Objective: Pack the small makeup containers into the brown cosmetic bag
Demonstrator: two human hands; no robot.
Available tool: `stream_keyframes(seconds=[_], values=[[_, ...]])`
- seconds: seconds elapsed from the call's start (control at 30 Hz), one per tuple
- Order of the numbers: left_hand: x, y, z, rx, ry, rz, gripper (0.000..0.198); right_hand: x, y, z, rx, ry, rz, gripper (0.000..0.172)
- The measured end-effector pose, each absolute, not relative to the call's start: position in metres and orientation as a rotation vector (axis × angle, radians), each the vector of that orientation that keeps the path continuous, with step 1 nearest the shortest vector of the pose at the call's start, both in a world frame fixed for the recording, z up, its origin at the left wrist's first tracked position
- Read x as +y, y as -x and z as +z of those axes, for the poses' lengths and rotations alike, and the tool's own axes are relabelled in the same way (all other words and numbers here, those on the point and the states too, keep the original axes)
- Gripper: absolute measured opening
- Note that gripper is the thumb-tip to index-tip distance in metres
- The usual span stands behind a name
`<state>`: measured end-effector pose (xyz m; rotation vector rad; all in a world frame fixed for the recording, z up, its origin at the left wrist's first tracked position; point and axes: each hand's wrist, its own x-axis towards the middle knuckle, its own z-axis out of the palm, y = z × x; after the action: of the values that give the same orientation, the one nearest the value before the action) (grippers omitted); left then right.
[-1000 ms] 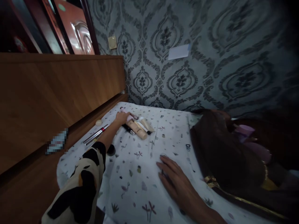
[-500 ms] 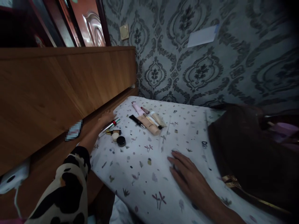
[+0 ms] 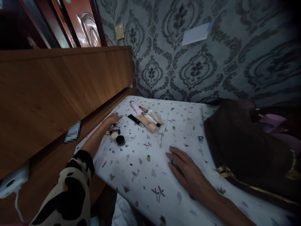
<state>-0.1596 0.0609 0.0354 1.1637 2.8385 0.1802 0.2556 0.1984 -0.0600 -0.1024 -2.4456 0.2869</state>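
My left hand (image 3: 114, 118) lies over the left side of a printed white cloth (image 3: 141, 175), fingers stretched out. It partly covers a shiny silver-and-red tube (image 3: 112, 126). Just below sit a small dark bottle with a gold cap (image 3: 114, 132), a round cream-coloured piece (image 3: 114, 136) and a black round jar (image 3: 120, 140). To the right lie a pink tube (image 3: 135, 107), a black tube (image 3: 135, 119), a beige tube (image 3: 147, 123) and a pale cream tube (image 3: 156, 116). My right hand (image 3: 184, 164) rests on the cloth, fingers slightly apart, holding nothing visible.
A dark brown bag (image 3: 240, 138) with a gold zip stands on the right, a pink cup (image 3: 272, 121) behind it. A wooden panel (image 3: 70, 84) borders the left side. A white device with a cable (image 3: 15, 180) sits lower left. Patterned wallpaper (image 3: 164, 62) closes off the back.
My left hand has moved right from the cloth's edge, now over the silver-and-red tube that lay exposed before. The view has shifted slightly; my right hand stays on the cloth.
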Motion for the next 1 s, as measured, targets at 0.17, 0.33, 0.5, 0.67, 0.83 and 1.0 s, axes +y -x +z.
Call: stream_keyframes(seconds=[0.17,0.33,0.5,0.67,0.83,1.0], values=[[0.074,0.138,0.037,2.778,-1.296,0.22,0.038,0.197,-0.257,-0.056,-2.467,0.123,0.308,0.033],[0.078,0.112,0.045,2.752,-1.391,0.082,0.034,0.198,-0.258,-0.054,-2.489,0.103,0.323,0.034],[0.074,0.065,0.039,2.848,-1.346,-0.187,0.037,0.198,-0.258,-0.051,-2.496,0.086,0.288,0.033],[0.068,0.003,0.037,2.842,-1.457,-0.314,0.044,0.197,-0.257,-0.048,-2.524,0.103,0.305,0.033],[0.055,-0.056,0.038,2.792,-1.568,-0.29,0.041,0.195,-0.257,-0.045,-2.537,0.111,0.333,0.032],[0.038,-0.083,0.031,2.664,-1.68,-0.047,0.056,0.193,-0.257,-0.042,-2.566,0.128,0.372,0.032]])
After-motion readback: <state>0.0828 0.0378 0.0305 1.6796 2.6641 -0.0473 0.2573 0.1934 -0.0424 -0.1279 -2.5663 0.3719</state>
